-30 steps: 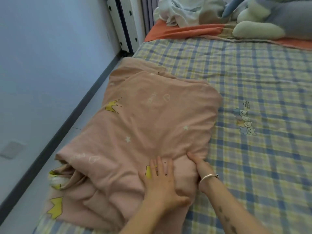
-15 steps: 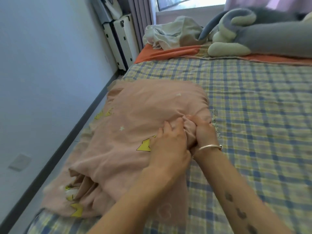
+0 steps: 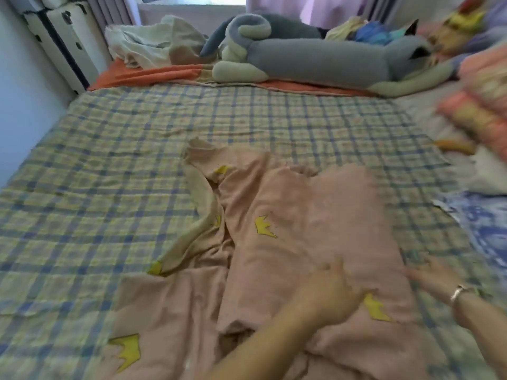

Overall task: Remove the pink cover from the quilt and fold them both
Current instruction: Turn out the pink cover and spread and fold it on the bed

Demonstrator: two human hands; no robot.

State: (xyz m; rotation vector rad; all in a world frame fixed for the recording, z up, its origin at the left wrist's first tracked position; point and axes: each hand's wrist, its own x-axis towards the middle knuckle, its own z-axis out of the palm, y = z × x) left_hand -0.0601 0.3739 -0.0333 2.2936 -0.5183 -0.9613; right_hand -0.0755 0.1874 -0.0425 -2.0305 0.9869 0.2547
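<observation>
While the plaid sheet (image 3: 109,165) covers the whole bed, the pink cover (image 3: 315,204), printed with yellow crowns, lies rumpled across its near middle, partly flat and partly folded over itself. Whether the quilt is inside it cannot be told. A long grey plush toy (image 3: 323,60) stretches along the far end of the bed, well apart from the cover. Both forearms enter from the lower right, and the two hands are apart. The left hand (image 3: 327,290) rests on top of the pink cover, near its right side, just beside one yellow crown (image 3: 377,308). The hand is blurred, so it is unclear whether its fingers lie flat or pinch the cloth. The right hand (image 3: 428,277), also blurred, sits at the cover's right edge with its fingers stretched out towards the fabric, low over the sheet. A thin silver bracelet (image 3: 458,291) circles its wrist.
</observation>
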